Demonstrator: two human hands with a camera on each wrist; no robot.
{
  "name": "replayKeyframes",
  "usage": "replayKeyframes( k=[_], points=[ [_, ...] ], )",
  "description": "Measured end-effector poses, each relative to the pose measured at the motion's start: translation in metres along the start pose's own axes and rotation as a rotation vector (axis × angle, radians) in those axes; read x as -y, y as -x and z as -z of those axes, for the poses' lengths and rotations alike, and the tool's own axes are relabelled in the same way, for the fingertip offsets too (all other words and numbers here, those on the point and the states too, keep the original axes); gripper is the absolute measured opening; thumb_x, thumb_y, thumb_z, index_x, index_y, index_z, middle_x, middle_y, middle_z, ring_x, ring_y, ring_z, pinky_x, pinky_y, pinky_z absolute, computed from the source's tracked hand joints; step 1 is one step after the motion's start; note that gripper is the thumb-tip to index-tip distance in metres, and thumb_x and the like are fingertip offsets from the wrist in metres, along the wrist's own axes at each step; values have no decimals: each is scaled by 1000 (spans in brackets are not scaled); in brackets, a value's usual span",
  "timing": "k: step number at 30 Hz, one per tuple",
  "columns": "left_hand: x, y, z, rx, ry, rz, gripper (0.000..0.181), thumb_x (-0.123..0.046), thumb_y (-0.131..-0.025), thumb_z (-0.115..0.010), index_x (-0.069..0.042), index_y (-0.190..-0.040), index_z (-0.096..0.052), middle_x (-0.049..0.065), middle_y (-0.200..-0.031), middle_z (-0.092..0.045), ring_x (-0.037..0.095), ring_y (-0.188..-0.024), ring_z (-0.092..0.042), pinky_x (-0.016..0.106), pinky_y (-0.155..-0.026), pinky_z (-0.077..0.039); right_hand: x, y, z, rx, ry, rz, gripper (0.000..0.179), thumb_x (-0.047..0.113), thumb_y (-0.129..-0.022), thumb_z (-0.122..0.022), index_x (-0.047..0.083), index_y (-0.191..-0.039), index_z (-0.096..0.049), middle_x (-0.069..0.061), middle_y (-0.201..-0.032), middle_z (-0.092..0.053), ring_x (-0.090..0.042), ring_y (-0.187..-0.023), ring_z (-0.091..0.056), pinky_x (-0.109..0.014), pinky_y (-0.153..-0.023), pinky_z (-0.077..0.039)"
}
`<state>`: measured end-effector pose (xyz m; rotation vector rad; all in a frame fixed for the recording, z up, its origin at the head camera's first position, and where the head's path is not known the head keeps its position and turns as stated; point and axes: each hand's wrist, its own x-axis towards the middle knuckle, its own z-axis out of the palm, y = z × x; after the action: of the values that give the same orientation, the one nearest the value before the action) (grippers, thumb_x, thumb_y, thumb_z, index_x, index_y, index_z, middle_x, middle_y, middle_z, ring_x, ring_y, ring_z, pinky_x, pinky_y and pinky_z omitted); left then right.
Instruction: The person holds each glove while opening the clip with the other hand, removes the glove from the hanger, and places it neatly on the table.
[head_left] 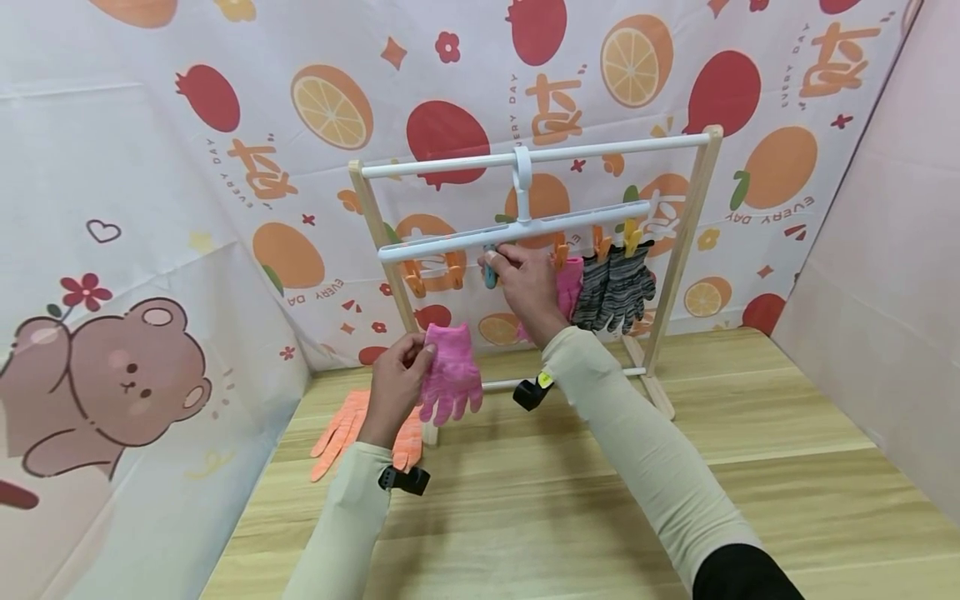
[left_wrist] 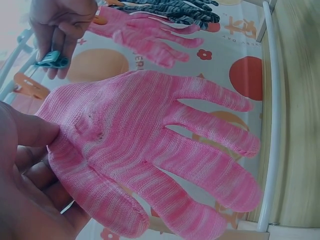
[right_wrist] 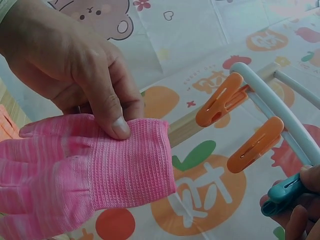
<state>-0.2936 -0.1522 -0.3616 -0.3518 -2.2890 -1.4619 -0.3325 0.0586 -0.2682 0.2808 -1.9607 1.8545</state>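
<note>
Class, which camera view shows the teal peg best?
The right wrist view: the teal peg appears largest there. The left wrist view shows it smaller; the head view, tiny and partly hidden by the right hand.

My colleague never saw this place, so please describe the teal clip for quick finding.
Find the wooden rack with a white hanger on its top bar. Under the hanger, slightly left of its hook, the right hand pinches the clip. It alone is teal; the other clips are orange or yellow.
</note>
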Motion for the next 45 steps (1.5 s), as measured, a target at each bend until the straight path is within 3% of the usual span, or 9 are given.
replayKeyframes(
  k=[7,14,18,25,31,38,45],
  points=[
    [2,2,2,-13,-18,-9,16,-19,-102,-63,-6,-105,-72,6,-75,-59,16,-65,-52,24,-57,-41,1,1,2,8,-16,6,19,16,-100,-67,1,-106,-77,-7,-96,-77,-16,-89,-68,-32,-80,-50],
    [0,4,5,-6,2,-3,16,-19,-102,-64,-6,-108,-72,10,-83,-66,16,-69,-56,23,-60,-44,2,0,3,8,-12,-9,20,17,-101,-66,4,-112,-77,-13,-101,-76,-15,-93,-68,-32,-79,-48],
    [-1,5,7,1,10,0,17,-19,-102,-64,-6,-109,-72,12,-86,-67,17,-71,-58,23,-61,-45,3,0,5,9,-14,-25,23,17,-101,-66,4,-118,-76,-9,-100,-77,-15,-95,-67,-32,-80,-49],
    [4,9,9,-7,-8,5,16,-17,-102,-64,-4,-105,-72,13,-80,-64,13,-66,-53,22,-58,-42,3,1,5,-1,-9,-39,24,16,-100,-67,6,-121,-75,-6,-98,-78,-15,-99,-68,-34,-81,-51],
    [8,15,12,-18,-34,13,13,-15,-101,-64,-4,-103,-72,7,-71,-56,11,-61,-49,23,-54,-39,0,2,5,-1,8,-34,25,18,-100,-68,5,-119,-75,-6,-98,-78,-15,-96,-69,-34,-82,-52],
    [11,21,14,-20,-46,33,14,-14,-100,-66,-3,-104,-72,9,-73,-61,11,-63,-52,23,-58,-41,0,3,5,-1,-6,-13,26,16,-100,-67,4,-122,-74,-8,-99,-77,-15,-98,-70,-38,-84,-53],
    [16,26,16,-14,-62,67,13,-16,-100,-66,-6,-104,-72,3,-69,-53,14,-62,-49,25,-57,-40,1,3,6,4,1,-17,25,17,-100,-67,4,-121,-74,-7,-99,-77,-13,-98,-68,-31,-79,-51]
  ],
)
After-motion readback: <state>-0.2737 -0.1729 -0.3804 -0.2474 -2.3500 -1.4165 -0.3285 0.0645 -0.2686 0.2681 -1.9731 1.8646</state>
